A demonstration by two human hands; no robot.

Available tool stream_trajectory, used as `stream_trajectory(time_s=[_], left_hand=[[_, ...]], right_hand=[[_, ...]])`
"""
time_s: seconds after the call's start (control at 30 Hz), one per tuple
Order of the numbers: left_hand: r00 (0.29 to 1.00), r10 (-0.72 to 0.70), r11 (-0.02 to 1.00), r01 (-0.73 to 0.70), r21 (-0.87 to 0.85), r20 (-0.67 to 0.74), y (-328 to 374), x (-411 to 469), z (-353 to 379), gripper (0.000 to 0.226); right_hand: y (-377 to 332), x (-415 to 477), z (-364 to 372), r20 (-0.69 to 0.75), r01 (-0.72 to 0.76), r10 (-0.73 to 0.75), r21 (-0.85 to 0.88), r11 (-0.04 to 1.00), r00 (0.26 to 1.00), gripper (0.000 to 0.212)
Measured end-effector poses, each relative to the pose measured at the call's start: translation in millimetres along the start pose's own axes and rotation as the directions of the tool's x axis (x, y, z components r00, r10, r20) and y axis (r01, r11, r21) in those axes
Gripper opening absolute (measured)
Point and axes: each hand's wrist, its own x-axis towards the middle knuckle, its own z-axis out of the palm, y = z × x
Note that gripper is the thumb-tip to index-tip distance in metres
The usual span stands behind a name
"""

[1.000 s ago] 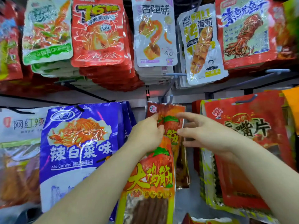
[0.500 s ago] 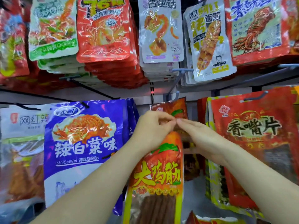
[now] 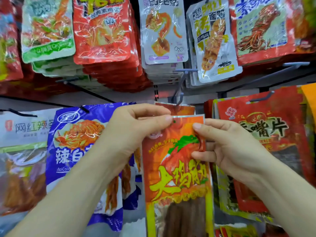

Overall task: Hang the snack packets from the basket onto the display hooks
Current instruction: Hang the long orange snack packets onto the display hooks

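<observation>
- The orange snack packet [image 3: 177, 168] hangs upright between both hands in front of the display; its top edge sits just below the tip of a grey hook [image 3: 179, 98]; the small punched hole near its top left corner is not on that hook
- The left hand [image 3: 133, 127] pinches the packet's top left corner; the thumb lies on the front, just beside the hole; the other fingers [image 3: 150, 108] curl over the top edge and go behind it
- The right hand [image 3: 227, 147] holds the packet's upper right edge; one fingertip presses the front near the top right corner; another lies lower on the front, on the printed chilli; whether the remaining ones are behind the packet I cannot tell
- A second packet [image 3: 176, 109] of the same orange-red kind hangs on the hook directly behind; only its top strip shows above the held one
- A blue packet [image 3: 82, 151] hangs to the left, behind the left forearm; a red packet [image 3: 263, 134] hangs to the right on its own hook, behind the right hand
- An upper row of packets [image 3: 102, 31] in green, red, white and grey hangs in thick stacks above
</observation>
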Motion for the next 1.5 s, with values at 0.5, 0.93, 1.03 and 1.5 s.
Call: stream_trajectory(time_s=[0.5,0.93,1.03,1.5], left_hand=[[0.975,0.057,0.998,-0.054,0.017,-0.213,8.5,32.0,29.2,0.022],[0.995,0.02,0.998,-0.014,0.063,-0.101,-5.5,52.5,21.7,0.013],[0.993,0.017,0.998,-0.01,0.058,-0.117,-8.3,53.2,23.5,0.01],[0.994,0.106,0.773,-0.101,0.627,0.03,-65.7,-27.4,27.0,0.074]], right_hand=[[-18.3,17.0,8.2,-0.14,0.41,-0.506,-0.424,0.808,0.851,0.032],[-16.5,32.0,12.0,-0.261,0.295,-0.39,-0.338,0.894,0.883,0.015],[-17.8,34.3,7.2,-0.234,0.241,-0.328,-0.336,0.911,0.915,0.018],[10.1,14.3,-33.7,0.041,0.165,-0.247,-0.847,0.505,0.968,0.047]])
